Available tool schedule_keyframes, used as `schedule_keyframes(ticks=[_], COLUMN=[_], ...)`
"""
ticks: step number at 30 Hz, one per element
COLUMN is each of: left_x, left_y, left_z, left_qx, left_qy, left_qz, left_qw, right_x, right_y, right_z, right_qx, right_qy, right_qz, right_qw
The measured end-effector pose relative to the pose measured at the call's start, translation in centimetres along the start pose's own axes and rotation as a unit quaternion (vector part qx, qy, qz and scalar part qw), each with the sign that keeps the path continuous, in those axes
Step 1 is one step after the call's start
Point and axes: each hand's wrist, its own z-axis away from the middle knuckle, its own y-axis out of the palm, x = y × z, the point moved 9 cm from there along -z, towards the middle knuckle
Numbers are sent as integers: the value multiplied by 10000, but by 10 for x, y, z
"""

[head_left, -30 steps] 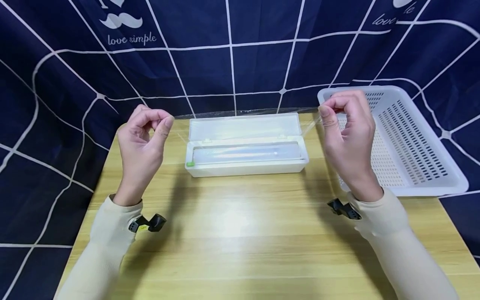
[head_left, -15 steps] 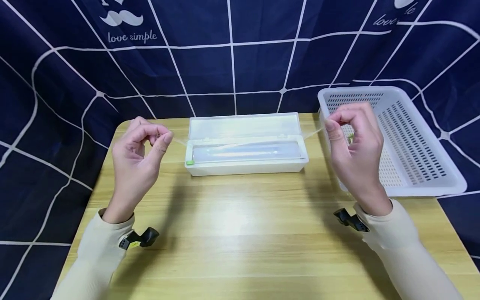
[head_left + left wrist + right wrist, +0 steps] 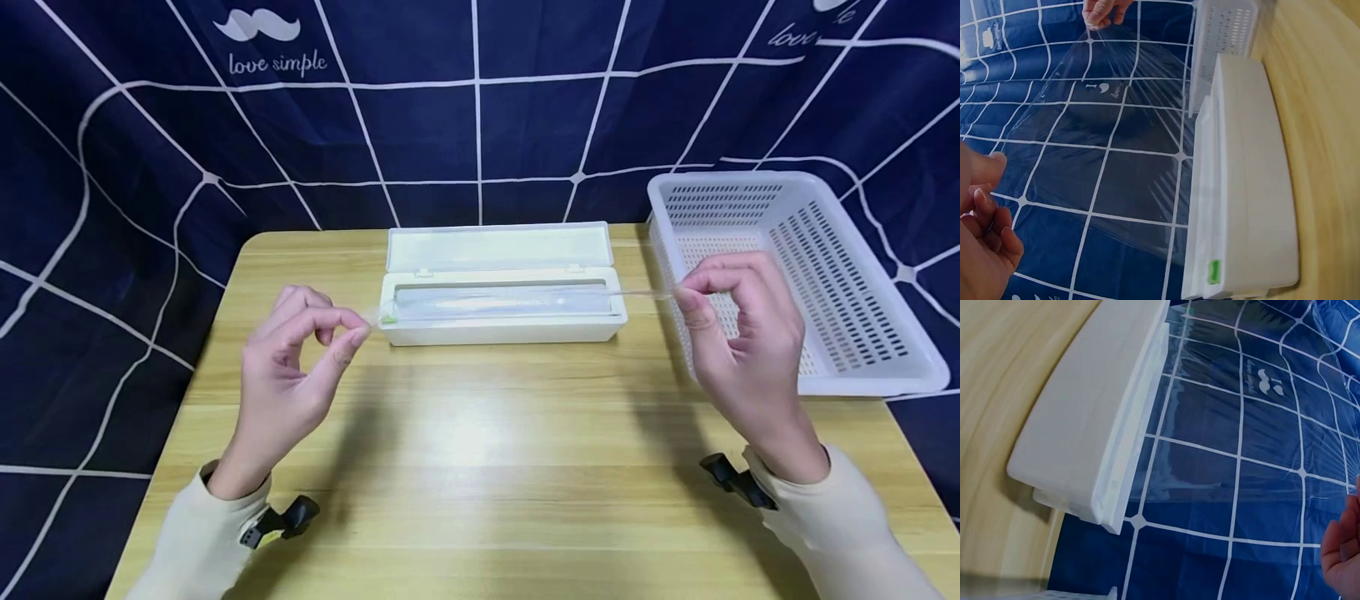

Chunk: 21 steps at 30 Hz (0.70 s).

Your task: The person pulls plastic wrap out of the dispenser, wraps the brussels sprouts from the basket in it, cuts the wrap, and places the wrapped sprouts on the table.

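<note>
A sheet of clear cling film stretches between both hands and runs back to a white dispenser box, whose lid stands raised. In the head view my left hand pinches one corner of the film between thumb and forefinger, in front of the box's left end. My right hand pinches the other corner, in front of the basket. The film's front edge passes low across the box. Inside lies the film roll, with a green slider at the left end.
A white perforated basket stands at the back right of the wooden table, partly behind the right hand. A dark blue gridded cloth hangs behind and along the sides.
Both hands have come down and toward me, still pinching the film. Its edge, earlier above the raised lid, now lies across the box opening. The camera view has shifted slightly.
</note>
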Motion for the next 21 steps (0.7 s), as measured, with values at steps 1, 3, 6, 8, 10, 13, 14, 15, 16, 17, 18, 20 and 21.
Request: schedule_keyframes(ticks=[1,3,6,8,10,13,14,15,16,17,18,20,21], left_x=[-1,-4,-7,-8,-7,-4,-3,-1,1,3,5,9,11], left_y=[1,2,5,8,12,19,22,25,28,31,34,38,39], left_z=[3,10,19,24,29,38,41,44,48,52,55,63,67], left_qx=[58,161,282,380,503,755,831,908,986,1058,1114,1236,1296], left_qy=[79,212,386,475,500,463,431,394,346,306,263,152,97], left_qz=[-71,-194,-384,-426,-410,-328,-316,-294,-266,-232,-200,-161,-154], left_qw=[9999,9995,9981,9972,9966,9955,9951,9947,9942,9936,9932,9921,9914], right_x=[0,1,1,1,1,-1,-2,-3,-4,-5,-7,-9,-10], right_y=[-1,-2,-4,-5,-6,-8,-8,-9,-9,-10,-11,-12,-13], right_z=[2,5,8,11,14,19,21,24,26,28,30,35,38], right_qx=[10,20,64,98,135,215,235,267,313,363,410,512,578], right_qy=[-3,-15,-21,-24,-19,14,7,6,21,32,43,77,98], right_qz=[-9,-38,-85,-119,-140,-161,-167,-171,-160,-140,-117,-98,-86], right_qw=[10000,10000,9999,9999,9998,9996,9996,9995,9994,9992,9991,9986,9982])
